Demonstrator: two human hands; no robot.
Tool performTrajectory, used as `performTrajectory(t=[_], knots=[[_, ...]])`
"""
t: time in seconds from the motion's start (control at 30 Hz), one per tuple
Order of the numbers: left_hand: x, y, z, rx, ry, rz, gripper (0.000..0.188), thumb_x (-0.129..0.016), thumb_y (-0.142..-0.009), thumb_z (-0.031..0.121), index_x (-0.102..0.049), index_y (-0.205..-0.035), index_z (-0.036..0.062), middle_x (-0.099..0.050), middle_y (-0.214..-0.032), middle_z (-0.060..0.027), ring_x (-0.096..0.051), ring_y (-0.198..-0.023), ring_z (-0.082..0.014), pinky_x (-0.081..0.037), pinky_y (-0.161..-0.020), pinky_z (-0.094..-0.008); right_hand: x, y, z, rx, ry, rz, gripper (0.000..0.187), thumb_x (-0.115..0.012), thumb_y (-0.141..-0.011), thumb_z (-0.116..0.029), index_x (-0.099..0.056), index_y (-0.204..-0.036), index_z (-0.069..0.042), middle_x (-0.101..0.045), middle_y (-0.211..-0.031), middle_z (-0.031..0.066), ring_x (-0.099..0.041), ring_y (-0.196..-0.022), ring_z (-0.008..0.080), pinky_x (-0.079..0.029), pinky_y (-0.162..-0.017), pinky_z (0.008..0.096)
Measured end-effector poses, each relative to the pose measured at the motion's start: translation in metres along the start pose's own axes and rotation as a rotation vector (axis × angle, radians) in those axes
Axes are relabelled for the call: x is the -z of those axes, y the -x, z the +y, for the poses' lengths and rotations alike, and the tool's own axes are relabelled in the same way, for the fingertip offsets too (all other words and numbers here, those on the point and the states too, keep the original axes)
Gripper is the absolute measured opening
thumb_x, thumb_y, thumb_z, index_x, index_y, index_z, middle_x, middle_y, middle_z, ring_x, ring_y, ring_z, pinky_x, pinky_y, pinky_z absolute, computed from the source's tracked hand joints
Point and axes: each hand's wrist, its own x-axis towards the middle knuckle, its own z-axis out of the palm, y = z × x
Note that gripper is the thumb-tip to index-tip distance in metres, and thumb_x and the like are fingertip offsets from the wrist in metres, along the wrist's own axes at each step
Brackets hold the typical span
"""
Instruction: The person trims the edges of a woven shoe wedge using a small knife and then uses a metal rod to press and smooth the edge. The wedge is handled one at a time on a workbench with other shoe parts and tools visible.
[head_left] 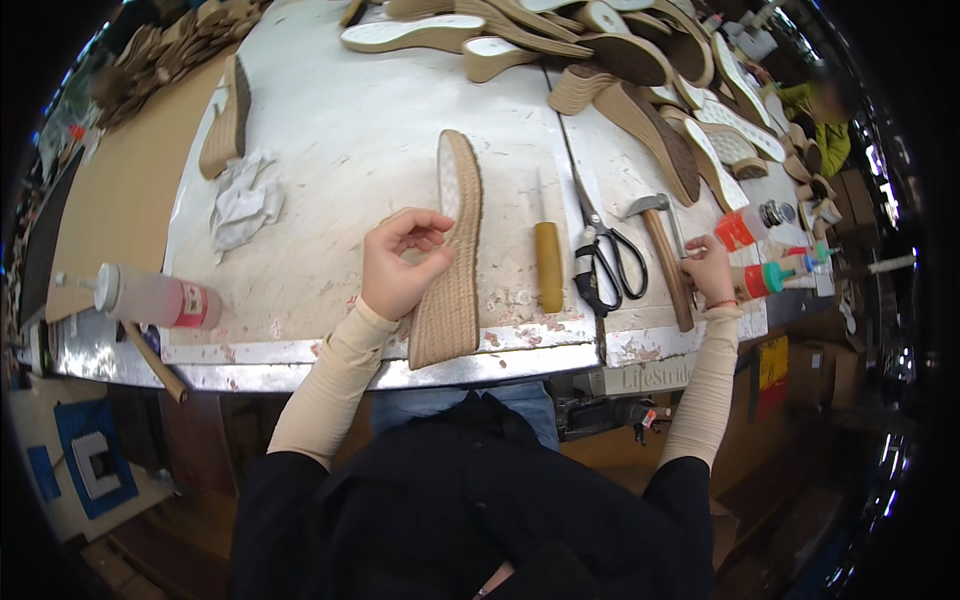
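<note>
A tan woven wedge shoe sole (pixel 455 290) with a white upper face stands on its side at the table's front edge. My left hand (pixel 400 265) is beside it, fingers loosely curled and thumb apart, nothing visible between them. The thumb overlaps the sole's side; whether it presses there I cannot tell. Further right, my right hand (pixel 709 272) has its fingers closed at the lower end of a thin metal tool (pixel 676 228), whose kind is unclear. Left of that hand lies a hammer (pixel 668 262) with a wooden handle. A green-capped bottle (pixel 757 279) lies right beside the hand.
Black-handled scissors (pixel 604 262) and a yellow-handled awl (pixel 548 265) lie mid-table. A red-labelled bottle (pixel 745 226) is at right, another plastic bottle (pixel 160 300) at left. Crumpled white paper (pixel 245 205) lies near a single sole (pixel 228 120). Several soles (pixel 640 110) are heaped behind; a person's sleeve (pixel 832 145) shows far right.
</note>
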Motion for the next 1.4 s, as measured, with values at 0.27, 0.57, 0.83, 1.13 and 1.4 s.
performTrajectory(t=[0.27,0.57,0.83,1.13,1.4], knots=[[-0.003,-0.006,-0.002,0.054,0.029,0.057,0.017,-0.073,-0.075,0.006,-0.069,-0.091,0.0006,-0.066,-0.087,-0.0014,-0.057,-0.075,-0.0077,-0.046,-0.069,-0.0207,0.009,0.039,-0.091,0.195,-0.656,0.198,0.022,-0.06,-0.082,0.005,-0.058,-0.105,0.003,-0.064,-0.082,0.0074,-0.061,-0.06,0.0102,-0.048,-0.053,0.0195],[0.002,0.002,0.006,0.088,0.02,-0.074,0.024,-0.069,-0.081,0.001,-0.063,-0.104,-0.0031,-0.066,-0.095,-0.0047,-0.058,-0.082,-0.0082,-0.049,-0.074,-0.0216,-0.087,0.084,-0.224,0.84,-0.81,-0.318,0.019,-0.063,-0.077,0.012,-0.051,-0.085,-0.001,-0.065,-0.093,0.0143,-0.067,-0.092,0.0235,-0.053,-0.085,0.0324],[-0.007,0.008,-0.003,0.147,0.172,0.067,0.021,-0.075,-0.076,0.007,-0.067,-0.094,0.0003,-0.068,-0.091,-0.0037,-0.064,-0.083,-0.0102,-0.05,-0.076,-0.0236,-0.108,0.078,-0.252,1.142,-0.534,-0.342,0.02,-0.065,-0.07,0.009,-0.049,-0.077,-0.002,-0.067,-0.08,0.0128,-0.07,-0.093,0.0295,-0.057,-0.078,0.0332],[-0.004,0.007,0.001,-0.007,-0.035,0.026,0.016,-0.074,-0.076,0.002,-0.065,-0.089,0.0007,-0.066,-0.093,-0.0041,-0.061,-0.088,-0.0113,-0.049,-0.083,-0.0261,-0.113,0.075,-0.251,1.095,-0.534,-0.323,0.019,-0.065,-0.074,0.009,-0.049,-0.079,-0.001,-0.067,-0.085,0.0142,-0.07,-0.09,0.0249,-0.056,-0.078,0.0322],[-0.007,0.013,0.008,0.018,-0.034,0.124,0.017,-0.076,-0.075,0.005,-0.069,-0.09,-0.0011,-0.071,-0.086,-0.007,-0.066,-0.083,-0.012,-0.051,-0.077,-0.0247,-0.116,0.066,-0.241,1.028,-0.632,-0.414,0.021,-0.064,-0.079,0.008,-0.047,-0.083,-0.003,-0.067,-0.086,0.0159,-0.069,-0.09,0.0222,-0.055,-0.079,0.0309]])
